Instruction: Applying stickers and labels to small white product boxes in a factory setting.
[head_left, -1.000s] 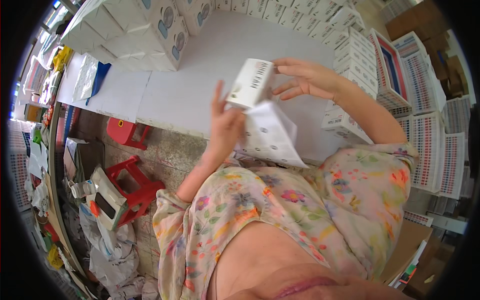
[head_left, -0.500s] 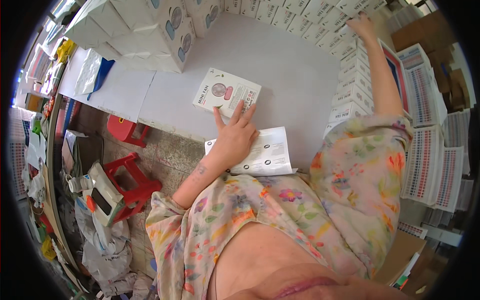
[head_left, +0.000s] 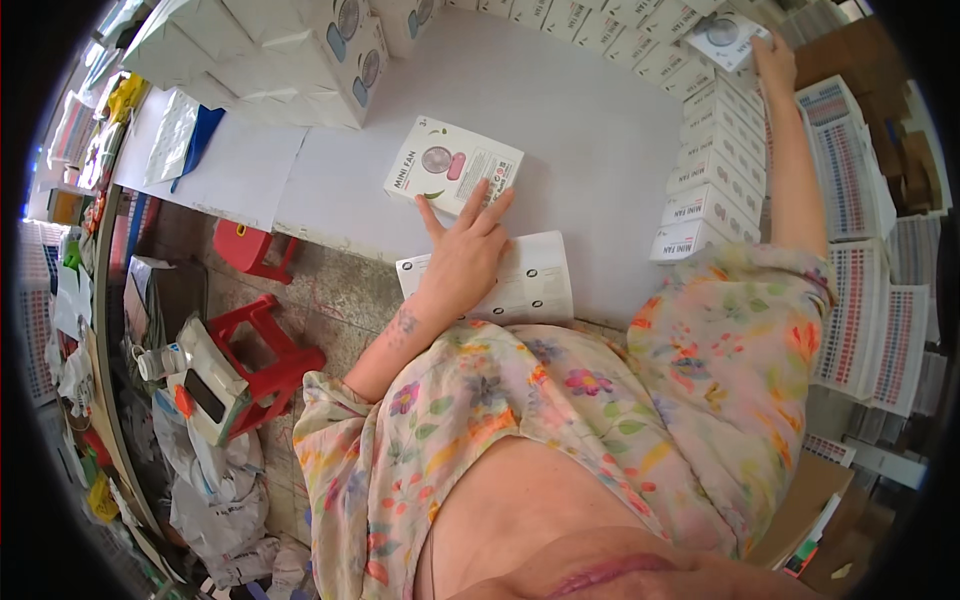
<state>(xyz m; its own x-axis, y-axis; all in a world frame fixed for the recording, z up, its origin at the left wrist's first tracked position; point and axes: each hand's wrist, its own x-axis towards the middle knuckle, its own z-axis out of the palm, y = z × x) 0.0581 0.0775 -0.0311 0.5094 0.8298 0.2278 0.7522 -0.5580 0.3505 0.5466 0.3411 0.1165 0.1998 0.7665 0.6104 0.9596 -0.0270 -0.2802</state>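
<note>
A white mini fan box lies flat near the middle of the table, its printed face up. My left hand rests with spread fingers, the fingertips touching that box's near right edge. Under the palm is a white printed sheet, reaching to the table's front edge. At the far right, my right hand grips another fan box by its right end, tilted above the stacked boxes. Rows of fan boxes line the table's right side beneath my right arm.
Large white fan boxes are stacked at the back left. A blue folder with a sheet lies on the left of the table. Red stools stand on the floor at left. Stacks of printed sheets rise at right.
My right hand has taken hold of a fan box from the far right row and lifted it, turning it. My left hand stays at the middle box, its fingers still spread.
</note>
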